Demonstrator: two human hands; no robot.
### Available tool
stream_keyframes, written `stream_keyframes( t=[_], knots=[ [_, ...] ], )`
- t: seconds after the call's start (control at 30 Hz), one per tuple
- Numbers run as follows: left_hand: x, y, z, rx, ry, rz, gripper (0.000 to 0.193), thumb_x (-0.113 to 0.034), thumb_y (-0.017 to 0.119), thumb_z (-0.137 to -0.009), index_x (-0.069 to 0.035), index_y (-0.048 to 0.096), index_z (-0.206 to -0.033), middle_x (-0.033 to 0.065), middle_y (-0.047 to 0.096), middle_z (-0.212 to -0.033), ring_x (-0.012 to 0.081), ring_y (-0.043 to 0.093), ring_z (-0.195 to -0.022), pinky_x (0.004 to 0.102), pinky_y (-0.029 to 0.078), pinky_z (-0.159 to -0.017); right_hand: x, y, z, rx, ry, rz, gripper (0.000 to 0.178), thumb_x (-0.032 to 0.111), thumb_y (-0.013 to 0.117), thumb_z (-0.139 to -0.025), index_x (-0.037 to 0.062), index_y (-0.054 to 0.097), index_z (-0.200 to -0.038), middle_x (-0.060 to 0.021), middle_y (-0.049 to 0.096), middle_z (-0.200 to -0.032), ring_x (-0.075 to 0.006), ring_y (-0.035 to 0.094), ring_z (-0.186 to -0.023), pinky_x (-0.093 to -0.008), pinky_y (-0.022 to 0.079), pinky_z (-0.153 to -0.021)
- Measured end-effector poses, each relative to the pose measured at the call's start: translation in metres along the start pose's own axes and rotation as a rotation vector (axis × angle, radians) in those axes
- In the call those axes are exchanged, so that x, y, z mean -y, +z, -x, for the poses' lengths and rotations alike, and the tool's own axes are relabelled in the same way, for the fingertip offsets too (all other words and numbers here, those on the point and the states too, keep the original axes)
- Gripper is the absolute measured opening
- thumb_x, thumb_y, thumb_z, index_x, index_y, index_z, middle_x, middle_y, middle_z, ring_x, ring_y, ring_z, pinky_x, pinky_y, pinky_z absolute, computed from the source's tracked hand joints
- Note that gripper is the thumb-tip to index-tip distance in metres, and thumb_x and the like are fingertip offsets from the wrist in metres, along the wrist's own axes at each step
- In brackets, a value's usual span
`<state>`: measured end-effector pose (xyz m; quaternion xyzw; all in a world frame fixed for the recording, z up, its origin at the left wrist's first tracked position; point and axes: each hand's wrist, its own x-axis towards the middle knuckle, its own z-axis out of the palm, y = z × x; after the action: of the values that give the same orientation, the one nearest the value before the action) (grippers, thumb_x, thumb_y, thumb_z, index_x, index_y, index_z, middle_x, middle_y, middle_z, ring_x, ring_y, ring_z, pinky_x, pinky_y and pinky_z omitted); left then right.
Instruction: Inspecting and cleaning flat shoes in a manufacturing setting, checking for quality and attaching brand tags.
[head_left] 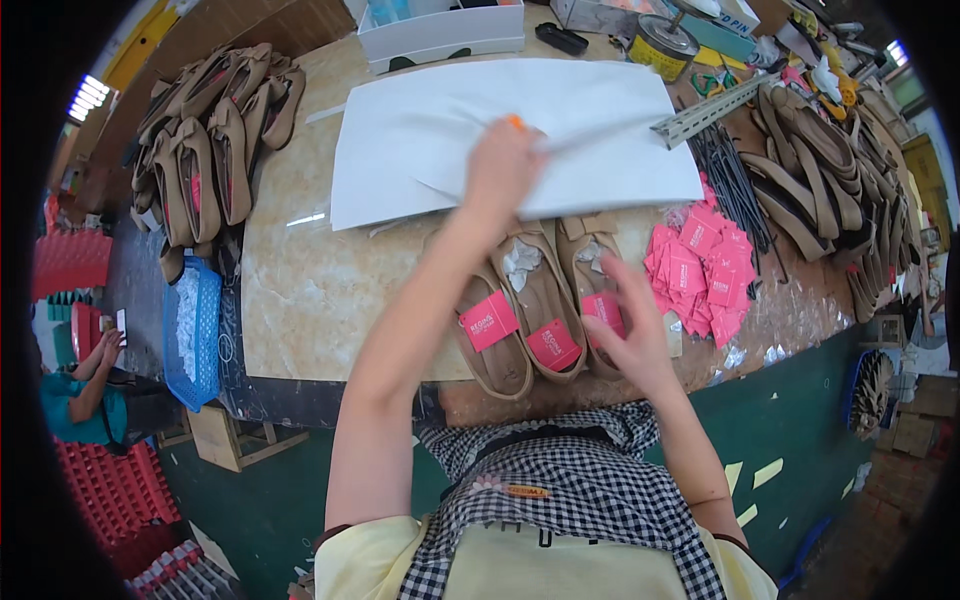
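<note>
My left hand [503,168] is closed and smeared by motion over a large white sheet [390,150]. A small orange thing [516,121] pokes out of its fist; the rest is hidden. My right hand [638,340], thumb and fingers apart, hovers by the rightmost of three tan flat shoes [500,362] side by side at the table's near edge. A pink card tag [488,320] lies on the left shoe, another pink tag [554,345] in the middle one, a third pink tag [603,312] in the right. Crumpled white paper [522,262] fills part of the middle shoe.
Loose pink tags [705,265] are heaped right of the shoes, beside dark thin strips [728,180] and a slotted metal bar [715,112]. More tan shoes pile up at left [190,160] and right [815,170]. A blue basket [205,330] stands left; a yellow can [662,48] stands behind.
</note>
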<state>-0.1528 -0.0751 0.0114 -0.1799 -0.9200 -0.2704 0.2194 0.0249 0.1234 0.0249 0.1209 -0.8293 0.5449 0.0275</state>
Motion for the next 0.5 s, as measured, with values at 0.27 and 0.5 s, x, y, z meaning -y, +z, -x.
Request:
stream_keyframes(
  t=[0.27,0.5],
  knots=[
    [-0.112,-0.091,0.097,0.002,0.271,0.569,0.026,-0.024,0.074,-0.075,-0.010,0.072,-0.097,0.0180,0.064,-0.118,0.0373,0.060,-0.112,0.0523,0.039,-0.102,0.013,0.007,-0.005,0.133,0.914,-1.278,0.050,0.038,0.047,-0.099,0.0018,0.048,-0.134,-0.0126,0.062,-0.122,-0.0233,0.065,-0.105,-0.0381,0.055,-0.089],
    [-0.070,-0.107,0.121,-0.180,-0.635,0.290,0.045,-0.014,0.069,-0.082,-0.008,0.056,-0.124,0.0135,0.064,-0.109,0.0257,0.062,-0.100,0.0330,0.051,-0.083,0.043,0.036,-0.036,0.334,-0.002,-0.285,0.062,0.013,0.068,-0.087,0.0031,0.041,-0.141,-0.0144,0.058,-0.130,-0.0231,0.055,-0.123,-0.0361,0.045,-0.101]
  ],
)
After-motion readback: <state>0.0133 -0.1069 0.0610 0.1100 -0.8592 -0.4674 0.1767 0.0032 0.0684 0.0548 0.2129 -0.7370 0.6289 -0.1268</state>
